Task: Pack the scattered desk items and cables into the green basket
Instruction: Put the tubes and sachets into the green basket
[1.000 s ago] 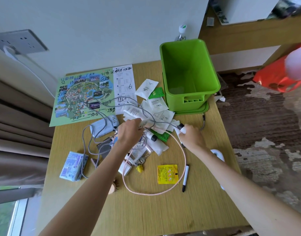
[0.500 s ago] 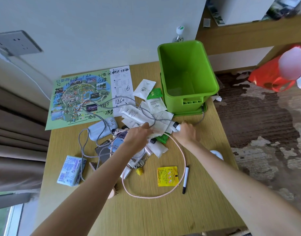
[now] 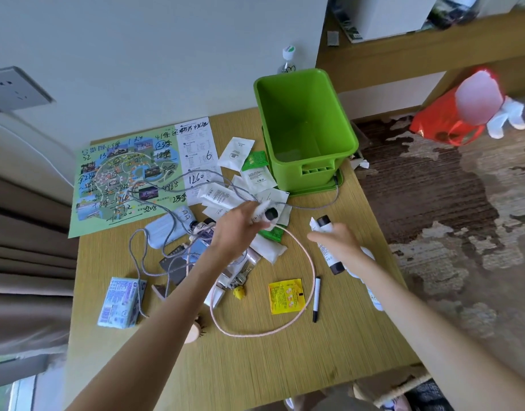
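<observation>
Tabletop [image 3: 255, 366], littered; green basket [image 3: 288, 114] stood upright at its far right corner, mouth up. Left hand [image 3: 234, 229]: fingers clamped on a white tube [image 3: 262, 210], black cap toward the basket. Right hand [image 3: 341, 244]: fingers curled round a second tube [image 3: 323, 225], long axis near-to-far, one dark cap basketward. We judged each should be lifted clear of the grey cable [image 3: 314, 206], then dropped in lengthwise.

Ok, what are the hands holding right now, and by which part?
Left hand holds a black-capped tube just behind its cap; right hand grips a second white tube around its middle.
</observation>
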A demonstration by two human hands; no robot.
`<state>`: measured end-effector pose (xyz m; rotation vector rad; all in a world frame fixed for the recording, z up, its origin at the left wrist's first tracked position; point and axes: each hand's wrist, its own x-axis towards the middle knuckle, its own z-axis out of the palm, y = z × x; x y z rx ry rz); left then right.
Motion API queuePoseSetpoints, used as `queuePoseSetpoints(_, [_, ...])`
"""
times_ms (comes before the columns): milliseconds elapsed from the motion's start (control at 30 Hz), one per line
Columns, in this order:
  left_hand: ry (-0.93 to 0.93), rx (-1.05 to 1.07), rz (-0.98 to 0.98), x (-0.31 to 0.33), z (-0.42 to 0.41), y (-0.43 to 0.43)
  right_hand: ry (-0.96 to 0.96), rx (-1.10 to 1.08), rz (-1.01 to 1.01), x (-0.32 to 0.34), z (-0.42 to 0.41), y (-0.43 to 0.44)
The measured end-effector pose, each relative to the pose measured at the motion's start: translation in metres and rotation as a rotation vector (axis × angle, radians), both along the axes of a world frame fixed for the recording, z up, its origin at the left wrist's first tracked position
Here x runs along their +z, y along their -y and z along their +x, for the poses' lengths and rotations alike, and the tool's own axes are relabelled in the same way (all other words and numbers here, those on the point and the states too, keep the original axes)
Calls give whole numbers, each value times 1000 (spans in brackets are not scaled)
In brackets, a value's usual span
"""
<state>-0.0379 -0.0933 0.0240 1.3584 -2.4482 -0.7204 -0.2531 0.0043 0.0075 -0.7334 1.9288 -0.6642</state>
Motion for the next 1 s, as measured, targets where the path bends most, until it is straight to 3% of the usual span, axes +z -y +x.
queuePoseSetpoints(200, [-618,352,573,31,-6,-7,220,-108,11,-3,9,-48])
queuePoseSetpoints(367, [-694,538,971,31,-2,-16,-90,61,75,-19,21,-85])
queuePoseSetpoints(467, [-860,529,1241,21,-3,-34,-296,120,82,-25,29,-104])
queuePoseSetpoints(533, [-844,491,1308,14,-3,-46,-419,153,116,-27,34,-112])
queuePoseSetpoints(667, [-480,354,1104,-6,-1,-70,-518,151,125,-27,40,-119])
queuePoseSetpoints(833, [295,54,460,-39,-3,-94,-570,113,145,-26,48,-119])
queuePoseSetpoints(1000, [389,-9,245,-53,-4,-114,-572,97,206,-27,56,-119])
